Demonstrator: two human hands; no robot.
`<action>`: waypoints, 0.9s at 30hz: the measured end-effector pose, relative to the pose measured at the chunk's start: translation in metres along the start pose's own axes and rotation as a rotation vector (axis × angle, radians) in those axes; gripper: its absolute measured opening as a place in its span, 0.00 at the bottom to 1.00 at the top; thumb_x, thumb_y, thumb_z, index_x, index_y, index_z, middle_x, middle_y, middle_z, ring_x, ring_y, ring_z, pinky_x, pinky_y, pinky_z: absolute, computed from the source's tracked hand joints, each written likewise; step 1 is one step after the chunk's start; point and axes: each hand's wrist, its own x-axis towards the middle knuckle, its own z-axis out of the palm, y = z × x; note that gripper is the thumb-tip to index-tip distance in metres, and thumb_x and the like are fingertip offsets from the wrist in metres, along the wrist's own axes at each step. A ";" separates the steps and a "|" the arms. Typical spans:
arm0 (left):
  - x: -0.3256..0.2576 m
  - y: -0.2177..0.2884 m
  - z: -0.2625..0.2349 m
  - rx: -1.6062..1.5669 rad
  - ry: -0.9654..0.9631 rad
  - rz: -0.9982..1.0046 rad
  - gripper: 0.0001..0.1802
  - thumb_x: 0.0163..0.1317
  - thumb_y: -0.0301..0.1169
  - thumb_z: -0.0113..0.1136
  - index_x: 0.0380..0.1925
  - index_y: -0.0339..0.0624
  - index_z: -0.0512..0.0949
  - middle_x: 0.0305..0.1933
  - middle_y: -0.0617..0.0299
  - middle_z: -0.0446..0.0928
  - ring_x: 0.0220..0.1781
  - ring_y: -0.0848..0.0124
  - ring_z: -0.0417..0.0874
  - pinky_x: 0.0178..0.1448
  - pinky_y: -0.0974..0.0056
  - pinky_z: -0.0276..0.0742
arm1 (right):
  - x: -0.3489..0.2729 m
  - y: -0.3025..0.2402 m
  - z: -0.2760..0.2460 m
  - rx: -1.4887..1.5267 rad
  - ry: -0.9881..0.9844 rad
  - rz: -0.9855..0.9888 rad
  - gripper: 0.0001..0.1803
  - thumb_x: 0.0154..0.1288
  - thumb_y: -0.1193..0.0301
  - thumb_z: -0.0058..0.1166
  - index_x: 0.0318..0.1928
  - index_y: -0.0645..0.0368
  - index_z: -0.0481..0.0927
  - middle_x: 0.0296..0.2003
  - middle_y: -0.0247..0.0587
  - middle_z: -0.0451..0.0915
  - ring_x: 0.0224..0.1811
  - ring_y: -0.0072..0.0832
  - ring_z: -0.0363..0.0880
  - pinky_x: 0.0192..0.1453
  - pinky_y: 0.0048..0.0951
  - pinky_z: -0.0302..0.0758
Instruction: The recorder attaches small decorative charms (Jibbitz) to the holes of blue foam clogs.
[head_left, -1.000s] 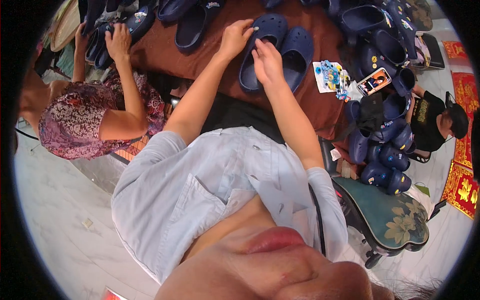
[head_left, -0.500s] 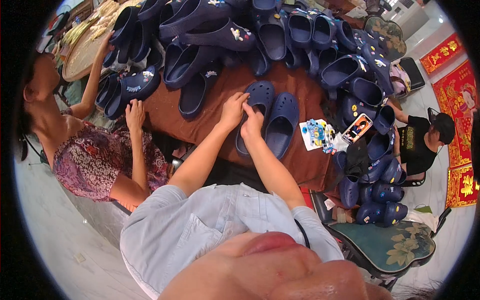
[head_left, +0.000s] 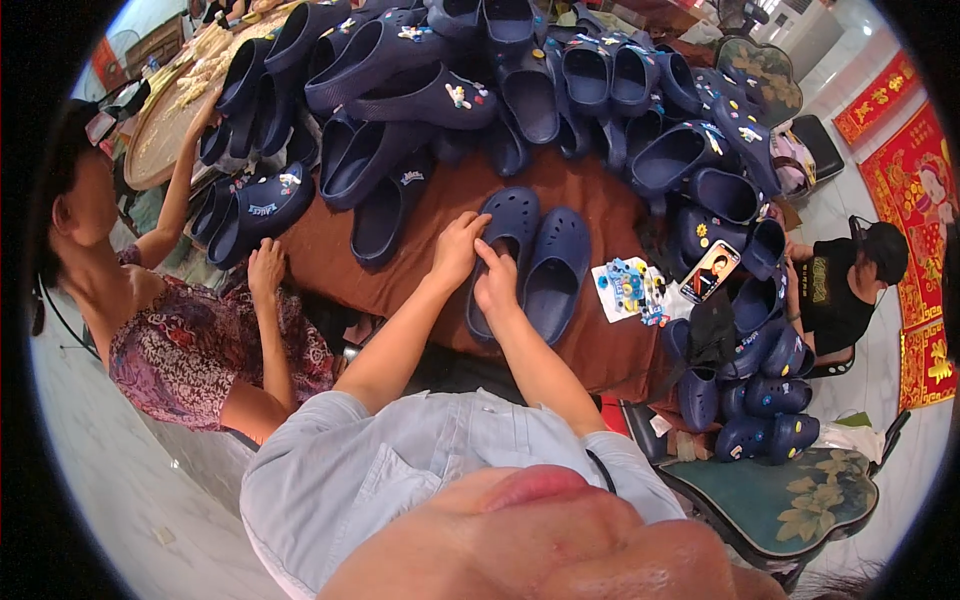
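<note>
A pair of plain navy clogs with holes in the toes lies on the brown cloth. My left hand (head_left: 460, 248) is closed at the left side of the left clog (head_left: 513, 212), by the edge of its upper. Inside that clog's opening, my right hand (head_left: 496, 280) has its fingers bent against the upper. Its thumb meets the fingertips of my left hand. Anything small between the fingers is hidden. Close on the right, untouched, is the other clog (head_left: 558, 275). A white sheet with blue, yellow and black shoe charms (head_left: 632, 290) lies further right.
Navy clogs, many with charms, are heaped along the far side (head_left: 420, 95) and right side (head_left: 725, 195). A lit phone (head_left: 710, 270) leans among them. One person (head_left: 210, 320) sits at the left, another (head_left: 845, 285) at the right. A green patterned chair (head_left: 780, 495) stands near right.
The whole scene sits slightly lower in the picture, as the view has tilted. Both hands stay on the left clog, with only slight finger movement.
</note>
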 end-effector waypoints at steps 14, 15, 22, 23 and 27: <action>0.008 0.008 -0.004 -0.008 -0.009 -0.005 0.20 0.55 0.18 0.57 0.49 0.37 0.80 0.46 0.51 0.80 0.47 0.53 0.84 0.49 0.57 0.80 | -0.001 -0.004 0.005 0.059 -0.001 -0.002 0.25 0.63 0.74 0.63 0.59 0.66 0.71 0.57 0.39 0.73 0.63 0.29 0.68 0.68 0.31 0.61; 0.008 0.008 -0.005 -0.019 -0.027 -0.026 0.19 0.55 0.18 0.57 0.49 0.37 0.80 0.46 0.51 0.80 0.47 0.53 0.84 0.49 0.57 0.80 | -0.001 -0.004 0.004 0.025 -0.006 -0.022 0.25 0.63 0.74 0.63 0.58 0.66 0.71 0.57 0.39 0.73 0.63 0.29 0.67 0.68 0.31 0.61; 0.010 0.007 -0.008 -0.046 -0.065 -0.032 0.20 0.53 0.17 0.57 0.49 0.36 0.80 0.47 0.53 0.81 0.47 0.55 0.85 0.49 0.59 0.81 | -0.002 -0.004 0.004 -0.023 -0.045 -0.019 0.23 0.66 0.74 0.60 0.59 0.64 0.71 0.56 0.38 0.73 0.62 0.28 0.68 0.69 0.31 0.61; 0.011 0.006 -0.008 -0.044 -0.064 -0.032 0.20 0.53 0.17 0.57 0.49 0.36 0.80 0.47 0.53 0.81 0.47 0.55 0.85 0.49 0.59 0.81 | -0.002 -0.004 0.006 -0.022 -0.047 -0.019 0.23 0.66 0.74 0.60 0.59 0.64 0.71 0.56 0.38 0.73 0.62 0.28 0.68 0.69 0.31 0.61; 0.012 0.010 -0.008 -0.006 -0.079 -0.017 0.20 0.53 0.17 0.56 0.48 0.36 0.80 0.47 0.52 0.81 0.46 0.55 0.85 0.48 0.58 0.81 | 0.001 -0.003 0.009 0.004 -0.033 -0.035 0.22 0.66 0.73 0.61 0.58 0.65 0.72 0.56 0.38 0.74 0.62 0.28 0.69 0.69 0.30 0.61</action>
